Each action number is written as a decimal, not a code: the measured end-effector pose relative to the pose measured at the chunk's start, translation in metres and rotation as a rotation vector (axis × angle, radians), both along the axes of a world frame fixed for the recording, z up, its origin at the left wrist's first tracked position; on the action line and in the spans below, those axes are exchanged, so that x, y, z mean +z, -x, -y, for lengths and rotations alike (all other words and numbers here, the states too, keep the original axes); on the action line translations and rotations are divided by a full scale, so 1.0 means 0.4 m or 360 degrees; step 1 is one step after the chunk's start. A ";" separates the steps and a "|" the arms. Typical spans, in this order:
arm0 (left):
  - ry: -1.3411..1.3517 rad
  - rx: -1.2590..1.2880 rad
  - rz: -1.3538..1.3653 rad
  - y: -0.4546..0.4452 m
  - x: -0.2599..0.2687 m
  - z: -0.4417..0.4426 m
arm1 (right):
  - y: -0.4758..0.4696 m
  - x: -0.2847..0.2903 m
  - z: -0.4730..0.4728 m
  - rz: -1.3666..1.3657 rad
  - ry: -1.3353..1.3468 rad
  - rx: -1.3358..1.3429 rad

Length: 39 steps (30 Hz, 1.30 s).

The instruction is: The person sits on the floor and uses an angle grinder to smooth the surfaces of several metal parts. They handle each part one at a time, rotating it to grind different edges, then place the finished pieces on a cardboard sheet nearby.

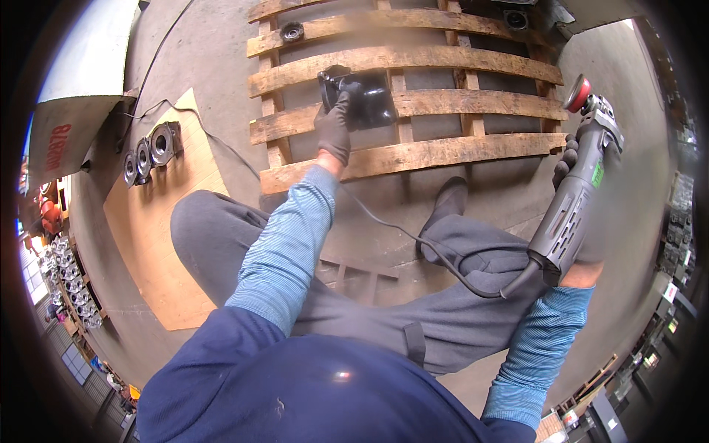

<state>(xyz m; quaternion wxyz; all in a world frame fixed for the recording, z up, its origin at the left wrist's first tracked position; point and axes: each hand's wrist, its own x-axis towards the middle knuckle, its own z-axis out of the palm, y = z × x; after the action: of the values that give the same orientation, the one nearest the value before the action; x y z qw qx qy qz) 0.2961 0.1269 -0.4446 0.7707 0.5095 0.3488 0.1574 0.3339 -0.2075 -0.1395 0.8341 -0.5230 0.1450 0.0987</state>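
Observation:
My gloved left hand is closed around the frame end of a dark, glossy face shield. The shield lies over the slats of a wooden pallet. Off to the right, my gloved right hand grips a grey angle grinder by its body, behind the head. A red-backed disc is mounted at its upper end; whether it spins I cannot tell. The power cord leaves the grinder's tail, loops over my right leg and runs left beneath my left arm.
Several flanged metal castings stand in a row on a cardboard sheet at left. A round dark wheel-like part and a square metal part sit on the pallet's far slats. A pale box-like structure stands upper left.

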 end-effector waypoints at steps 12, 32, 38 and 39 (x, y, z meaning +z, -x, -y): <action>0.0127 -0.0169 0.0202 0.031 0.030 0.029 | 0.022 0.012 -0.022 -0.0037 0.0076 -0.0036; -0.1333 -0.1429 -0.0517 -0.153 0.175 0.144 | 0.025 -0.005 0.020 -0.0056 -0.0129 -0.0057; -0.1052 -0.1299 -0.0240 -0.018 0.139 0.087 | 0.028 0.001 0.035 -0.0016 -0.0083 -0.0076; -0.0857 -0.1323 -0.0285 0.023 0.130 0.066 | 0.027 0.002 0.035 -0.0018 -0.0070 -0.0101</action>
<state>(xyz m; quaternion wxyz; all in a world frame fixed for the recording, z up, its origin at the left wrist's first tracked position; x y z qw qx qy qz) 0.2869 0.1004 -0.3927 0.5763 0.7977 0.1282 -0.1229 0.3232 -0.2215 -0.1388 0.8472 -0.4992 0.1640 0.0783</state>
